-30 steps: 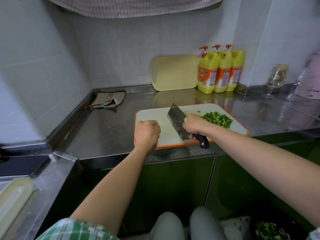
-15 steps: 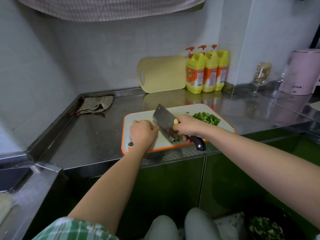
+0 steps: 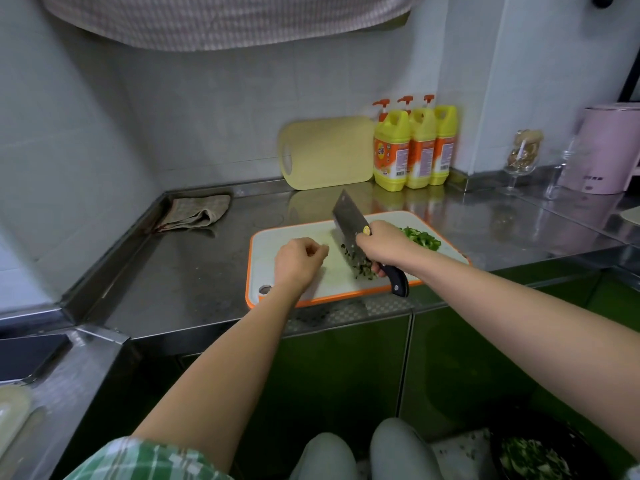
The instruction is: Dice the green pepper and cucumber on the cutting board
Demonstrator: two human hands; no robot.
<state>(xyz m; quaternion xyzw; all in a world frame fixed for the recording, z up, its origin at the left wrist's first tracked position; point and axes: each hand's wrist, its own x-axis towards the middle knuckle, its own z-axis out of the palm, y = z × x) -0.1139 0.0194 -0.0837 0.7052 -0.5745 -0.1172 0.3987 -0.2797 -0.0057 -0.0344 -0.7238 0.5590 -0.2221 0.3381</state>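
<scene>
Your right fingers (image 3: pixel 377 271) are wrapped round the black handle of the cleaver (image 3: pixel 348 223), thumb up by the yellow spot at the blade's root; your right hand (image 3: pixel 384 244) sits over the middle of the cutting board (image 3: pixel 277 244). The blade slants, its heel down on the board among dark chopped bits (image 3: pixel 360 268), its tip raised toward the board's far edge. Your left fingers (image 3: pixel 317 251) are curled into the palm with nothing showing between them, and your left hand (image 3: pixel 299 263) is over the board's left half, just beside the bits. A pile of green dice (image 3: pixel 420 237) lies at the board's far right corner; which vegetable is which cannot be told. Behind the board a yellow board (image 3: pixel 329 154) and three yellow bottles (image 3: pixel 412 150) stand at the wall. A folded cloth (image 3: pixel 195 211) lies to the board's far left.
</scene>
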